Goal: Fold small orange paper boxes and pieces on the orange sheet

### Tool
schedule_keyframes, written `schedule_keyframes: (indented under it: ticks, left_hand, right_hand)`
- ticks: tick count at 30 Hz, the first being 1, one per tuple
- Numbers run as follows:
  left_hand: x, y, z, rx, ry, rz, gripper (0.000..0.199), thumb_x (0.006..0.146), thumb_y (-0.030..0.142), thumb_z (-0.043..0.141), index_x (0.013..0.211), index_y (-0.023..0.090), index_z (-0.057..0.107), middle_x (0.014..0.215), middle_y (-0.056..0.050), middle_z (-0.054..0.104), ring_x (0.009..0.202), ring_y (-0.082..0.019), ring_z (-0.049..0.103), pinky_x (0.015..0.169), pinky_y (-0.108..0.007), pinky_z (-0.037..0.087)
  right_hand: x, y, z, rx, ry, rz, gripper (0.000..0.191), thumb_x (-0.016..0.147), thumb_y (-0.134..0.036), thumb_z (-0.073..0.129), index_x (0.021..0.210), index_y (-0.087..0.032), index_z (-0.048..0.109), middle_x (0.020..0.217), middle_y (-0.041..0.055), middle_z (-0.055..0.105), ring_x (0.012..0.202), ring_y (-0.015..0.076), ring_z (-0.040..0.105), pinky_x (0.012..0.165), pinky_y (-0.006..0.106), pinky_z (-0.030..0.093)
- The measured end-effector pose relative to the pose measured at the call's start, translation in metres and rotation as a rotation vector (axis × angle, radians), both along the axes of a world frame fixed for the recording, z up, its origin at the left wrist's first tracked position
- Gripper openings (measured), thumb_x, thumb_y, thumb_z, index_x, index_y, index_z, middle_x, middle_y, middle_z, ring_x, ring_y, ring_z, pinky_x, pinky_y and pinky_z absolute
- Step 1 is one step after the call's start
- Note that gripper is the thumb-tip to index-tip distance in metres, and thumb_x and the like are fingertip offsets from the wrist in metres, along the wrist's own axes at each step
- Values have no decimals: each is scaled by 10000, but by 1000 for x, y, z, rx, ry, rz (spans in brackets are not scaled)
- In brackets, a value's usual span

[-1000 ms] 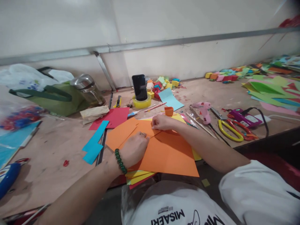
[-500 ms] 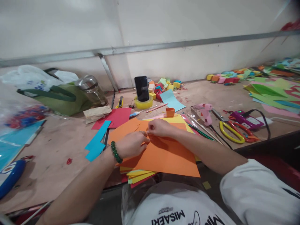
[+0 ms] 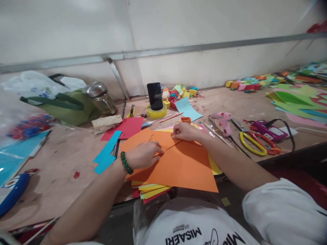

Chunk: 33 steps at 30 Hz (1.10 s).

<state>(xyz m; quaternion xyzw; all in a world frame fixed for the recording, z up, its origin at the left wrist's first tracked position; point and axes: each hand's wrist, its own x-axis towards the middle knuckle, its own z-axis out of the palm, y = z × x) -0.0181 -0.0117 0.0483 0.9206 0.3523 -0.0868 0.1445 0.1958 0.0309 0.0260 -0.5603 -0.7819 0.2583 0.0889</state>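
A sheet of orange paper [image 3: 186, 170] lies on a stack of coloured paper at the table's front edge, overhanging it. My left hand [image 3: 144, 154], with a green bead bracelet [image 3: 126, 163] at the wrist, rests on the orange paper, its thumb and fingers apart. Farther back and to the right, the fingertips of my right hand [image 3: 187, 132] are pinched at the far edge of the orange paper. A dark line, an edge or fold, runs between the two hands. Beneath, edges of yellow paper [image 3: 155, 192] stick out towards me.
Blue paper pieces [image 3: 106, 153] and red paper [image 3: 133, 127] lie to the left. Behind stand a phone [image 3: 155, 96] and a tape roll [image 3: 157, 111]. On the right are a pink glue gun [image 3: 222, 122], yellow-and-red-handled scissors [image 3: 252, 144] and a purple power strip [image 3: 268, 131].
My right hand has slid right and slightly back along the orange paper, away from my left hand. My left hand has stayed nearly in place.
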Motion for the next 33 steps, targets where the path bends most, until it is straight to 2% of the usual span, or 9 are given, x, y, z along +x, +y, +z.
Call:
schedule_keyframes:
  ticks: [3,5,8,13,19,23,26,29,33]
  left_hand:
    - [0,0,0,-6,5,27,285,855,228,516,1054,224,720,1242,-87,636,1068,-250,631,870,-330,485]
    - [1,0,-1,-8,5,29,285,854,238,518,1054,223,720,1244,-91,632,1060,-255,634,863,-334,486]
    - [0,0,-2,-3,5,17,287,853,231,510,1049,223,720,1237,-92,633,1062,-259,633,858,-338,485]
    - [-1,0,-5,7,-9,13,264,852,226,503,1008,222,716,1209,-81,640,1037,-250,635,840,-336,482]
    - [7,-4,-17,117,-26,48,204,849,239,498,996,189,630,1073,-83,647,906,-235,642,763,-343,495]
    - [13,-13,-17,120,22,73,287,872,255,491,1137,174,568,1138,-116,623,966,-258,631,797,-370,501]
    - [15,-18,-13,123,71,66,282,898,242,449,1134,162,580,1174,-129,604,926,-262,641,774,-381,512]
    - [18,-20,-8,143,132,76,295,908,245,431,1130,136,591,1142,-146,600,888,-267,644,750,-386,518]
    - [19,-21,-5,122,150,74,329,901,235,432,1179,141,580,1111,-152,596,870,-267,642,743,-389,519]
  right_hand:
    - [-11,-2,-3,-26,45,103,164,725,-298,719,732,-149,652,688,6,659,613,114,572,503,190,355]
    - [-11,2,-9,-125,45,149,167,736,-301,704,717,-148,639,631,-5,636,564,108,560,488,192,360]
    - [-1,12,-17,-284,56,154,147,760,-286,671,726,-153,620,555,-21,605,492,105,557,483,198,392]
    - [23,22,-15,-354,55,136,201,730,-296,692,635,-161,577,487,-22,570,463,115,550,464,208,399]
    - [26,20,-9,-287,8,137,168,740,-267,662,630,-158,597,494,-17,562,496,118,546,481,213,378]
    - [20,15,1,-188,5,157,105,691,-238,700,662,-152,646,619,2,626,603,125,559,526,212,363]
    - [2,5,6,-43,1,108,110,725,-249,673,777,-152,683,738,20,670,670,133,579,535,205,355]
    - [-20,0,-2,7,0,75,136,778,-279,641,807,-152,682,811,34,695,723,138,594,548,204,358]
    - [-26,13,-22,-46,-23,68,119,779,-265,661,752,-150,656,723,34,685,628,128,587,505,208,345]
